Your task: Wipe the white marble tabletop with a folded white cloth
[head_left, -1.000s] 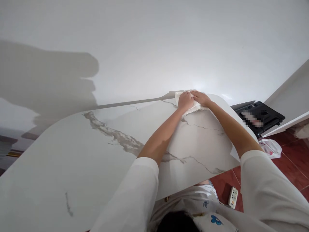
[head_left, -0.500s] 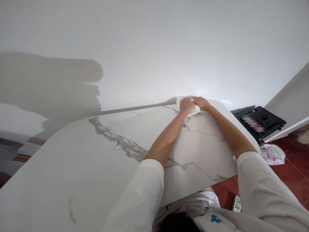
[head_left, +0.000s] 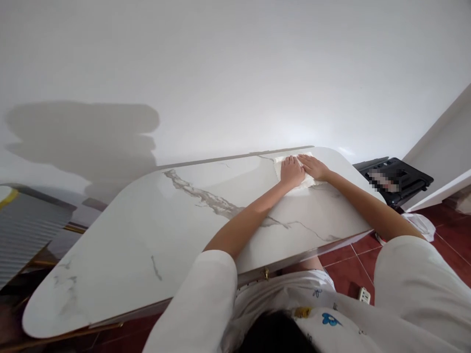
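A white marble-patterned table [head_left: 158, 211] stretches in front of me, its far edge against the wall. Near its far right part lies a crumpled white cloth [head_left: 280, 166], possibly a paper towel, flattened beneath both hands. My left hand [head_left: 292, 171] is closed over the cloth with bent fingers, pressing it to the tabletop. Right beside it, my right hand [head_left: 314, 167] rests with fingers stretched out flat on the cloth, fingertips touching or nearly touching the left hand. The cloth's middle is hidden by the hands.
A white wall [head_left: 235, 73] rises behind the table. Off the right end stands a black case [head_left: 412, 179], with a white plastic bag [head_left: 421, 225] on the red tiled floor [head_left: 452, 240]. A power strip [head_left: 364, 295] lies below. A grey ribbed object [head_left: 33, 230] stands at left.
Both hands and the cloth have drawn slightly back from the table's far edge toward me. The right hand's fingers lie flatter. My view has shifted, showing more of the table's left end.
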Tool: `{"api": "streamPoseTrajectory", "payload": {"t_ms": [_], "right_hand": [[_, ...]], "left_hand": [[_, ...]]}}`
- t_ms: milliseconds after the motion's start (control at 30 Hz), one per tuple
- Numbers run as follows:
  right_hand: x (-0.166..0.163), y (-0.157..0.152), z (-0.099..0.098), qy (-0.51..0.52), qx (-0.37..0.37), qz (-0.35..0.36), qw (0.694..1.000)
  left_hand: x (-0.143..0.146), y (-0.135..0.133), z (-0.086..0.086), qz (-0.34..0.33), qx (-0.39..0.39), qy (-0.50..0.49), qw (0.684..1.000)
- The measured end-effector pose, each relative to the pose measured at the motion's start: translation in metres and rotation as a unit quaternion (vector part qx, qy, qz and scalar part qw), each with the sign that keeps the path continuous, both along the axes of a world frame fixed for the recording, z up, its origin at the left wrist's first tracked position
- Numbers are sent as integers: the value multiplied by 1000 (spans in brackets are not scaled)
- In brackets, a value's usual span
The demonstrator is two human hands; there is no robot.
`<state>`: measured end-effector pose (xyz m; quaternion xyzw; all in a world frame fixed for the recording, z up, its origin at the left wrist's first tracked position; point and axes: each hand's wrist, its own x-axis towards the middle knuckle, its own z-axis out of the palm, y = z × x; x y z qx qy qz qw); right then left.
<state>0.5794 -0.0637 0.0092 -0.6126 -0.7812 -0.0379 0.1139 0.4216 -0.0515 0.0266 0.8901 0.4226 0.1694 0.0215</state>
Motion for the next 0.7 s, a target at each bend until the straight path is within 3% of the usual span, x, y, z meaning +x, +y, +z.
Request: {"api": "streamPoseTrajectory", "payload": {"t_ms": [267, 400, 533, 700], "right_hand": [[-46, -122, 5, -3, -4, 2, 1000], [-56, -178, 9, -5, -2, 0, 1000], [-37, -210, 13, -1, -19, 6, 1000], [8, -220, 16, 28, -25, 11, 999]], "left_hand": [[-50, -106, 7, -51, -80, -20, 995], [-61, -152, 10, -67, -127, -45, 989], [-46, -180, 14, -79, -172, -57, 980], [-6, -189, 18, -88, -208, -84, 971]]}}
